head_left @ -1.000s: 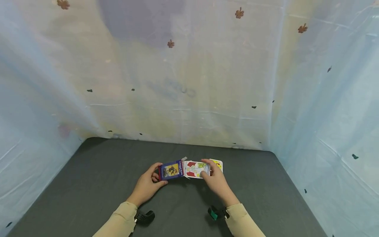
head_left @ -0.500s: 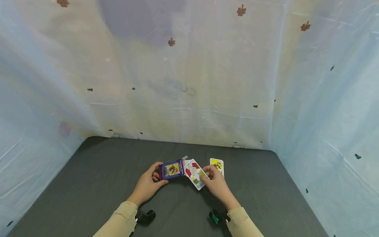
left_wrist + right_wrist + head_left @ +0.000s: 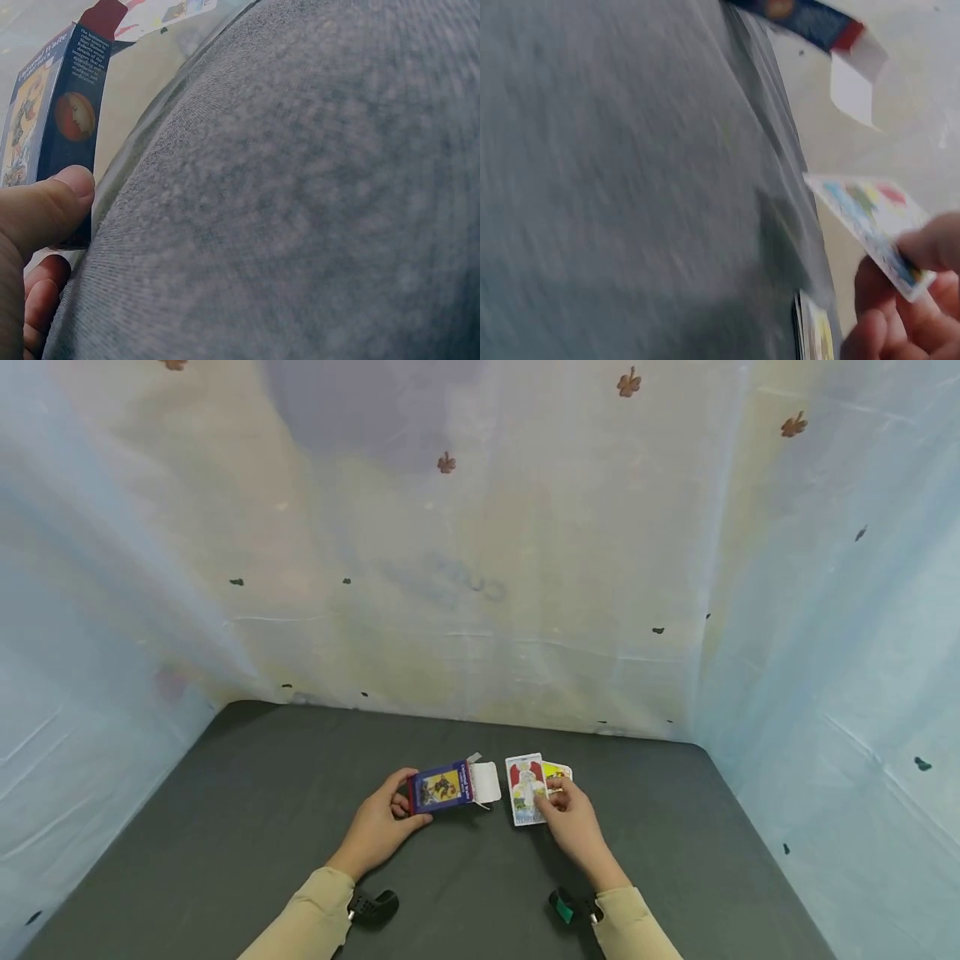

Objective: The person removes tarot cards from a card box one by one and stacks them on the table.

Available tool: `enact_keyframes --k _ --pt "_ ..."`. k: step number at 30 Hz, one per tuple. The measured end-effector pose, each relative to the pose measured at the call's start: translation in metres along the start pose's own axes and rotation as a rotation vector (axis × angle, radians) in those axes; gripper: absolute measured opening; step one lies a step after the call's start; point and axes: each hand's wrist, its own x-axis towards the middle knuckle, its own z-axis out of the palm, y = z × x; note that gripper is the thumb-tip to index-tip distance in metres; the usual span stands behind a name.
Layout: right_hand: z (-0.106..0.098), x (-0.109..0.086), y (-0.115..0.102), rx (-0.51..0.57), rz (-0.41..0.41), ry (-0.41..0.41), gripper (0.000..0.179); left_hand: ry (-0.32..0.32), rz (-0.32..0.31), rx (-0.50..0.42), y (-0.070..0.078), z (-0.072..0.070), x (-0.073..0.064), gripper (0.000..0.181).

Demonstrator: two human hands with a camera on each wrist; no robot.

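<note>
My left hand [image 3: 385, 817] grips a dark blue card box [image 3: 441, 787] by its left end, thumb along the near side. The box has a picture on its front, and its white flap [image 3: 486, 782] sticks out open at the right end. In the left wrist view the thumb [image 3: 56, 206] presses the printed side of the box [image 3: 71, 105]. My right hand [image 3: 576, 828] pinches a tarot card [image 3: 527, 787] with a red and white figure, held upright between thumb and fingers. Behind that hand lies a stack of cards with a yellow top card [image 3: 557, 771], partly covered.
A dark grey cloth-covered table [image 3: 300, 793] spreads under both hands. Pale plastic sheeting [image 3: 480, 552] with small leaf-shaped marks hangs behind it and on both sides. Black bands [image 3: 373, 907] are worn at the wrists.
The right hand has drawn the tarot card away from the box's open end and turned it upright, moving right toward the yellow-topped stack. The left hand keeps its grip on the box.
</note>
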Motion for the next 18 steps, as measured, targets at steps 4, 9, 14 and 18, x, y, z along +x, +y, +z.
enact_keyframes --k 4,9,14,18 --pt "-0.013 0.005 0.009 -0.014 0.065 0.119 0.025 -0.001 -0.016 0.006 0.002 0.001 0.000 0.076" --pt "-0.026 0.012 0.018 -0.014 0.146 0.158 0.029 -0.011 -0.029 0.001 0.004 0.001 0.000 0.077" --pt "-0.030 0.017 0.022 -0.011 0.179 0.132 0.030 -0.008 -0.023 -0.008 0.002 0.001 0.000 0.078" --pt "-0.028 0.019 0.021 -0.011 0.190 0.115 0.029 -0.002 -0.023 0.001 -0.001 0.002 0.000 0.079"
